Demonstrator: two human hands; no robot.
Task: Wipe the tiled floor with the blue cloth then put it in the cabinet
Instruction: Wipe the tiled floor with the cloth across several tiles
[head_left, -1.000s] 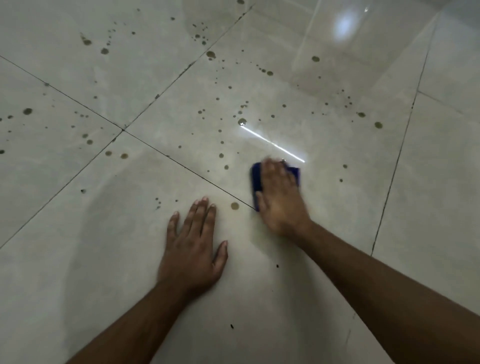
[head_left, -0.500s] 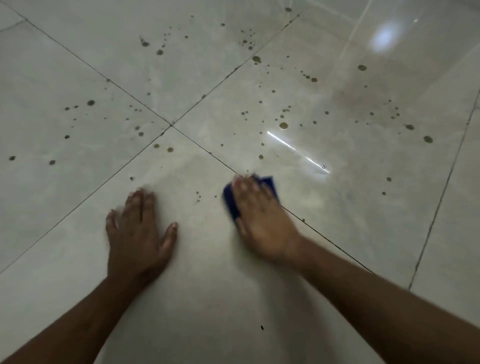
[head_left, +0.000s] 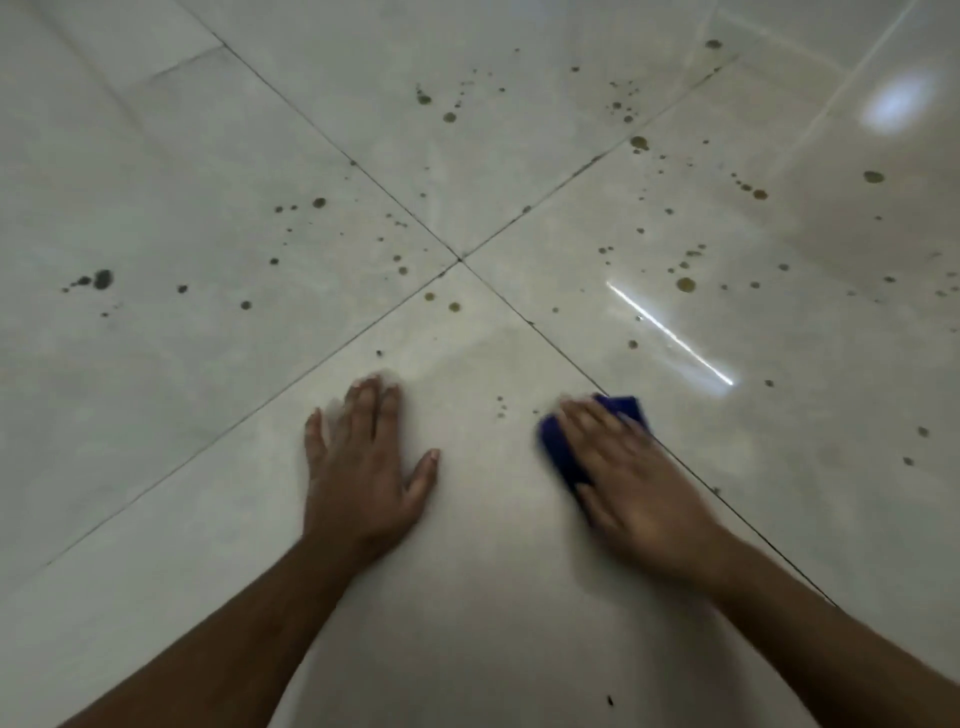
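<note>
Nearest, the left hand is planted flat on the floor, fingers spread and holding nothing, probably just propping the person up. The right hand, blurred, presses the blue cloth flat against the tile by a grout line. Farther out, brown spots still dot the glossy tiles. No cabinet in sight.

Left hand flat on floor; right hand beside it, on cloth.
</note>
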